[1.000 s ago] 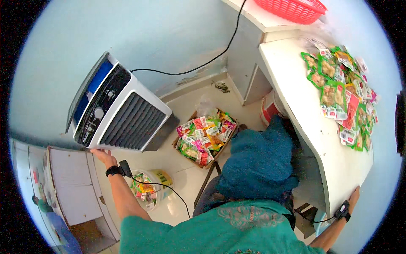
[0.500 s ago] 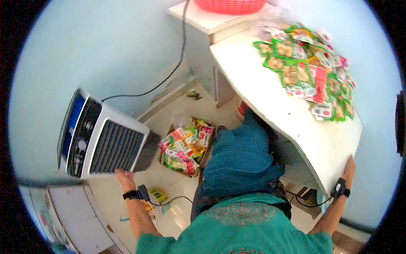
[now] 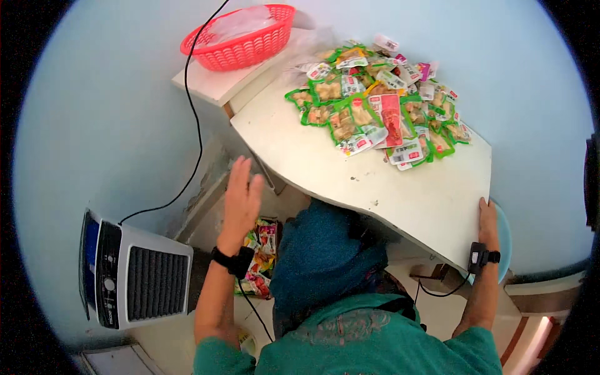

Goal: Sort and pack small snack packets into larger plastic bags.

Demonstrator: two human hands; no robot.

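Observation:
A large heap of small sealed food packets (image 3: 356, 115), many green-edged with pale pieces inside and one red, lies on the white table (image 3: 300, 162). My left hand (image 3: 240, 203) is raised in the air off the table's left front edge. Its fingers are stretched out and hold nothing. At the table's right edge rests my right hand (image 3: 489, 219), its visible fingers extended along the edge and part of it turned from sight. Below my left forearm, a box of colourful packets (image 3: 262, 253) stands on the floor, partly hidden by the arm and my leg.
An air cooler (image 3: 156, 281) stands at the left, its black cord (image 3: 199, 125) running up past the table. On a white surface at the back left sits a red plastic basket (image 3: 244, 47) with clear plastic in it. A light-blue basin (image 3: 504, 237) shows behind my right wrist.
My left hand has left the air cooler's front and risen towards the table. The view has shifted, bringing the whole red basket into sight. My right hand stays at the table's edge.

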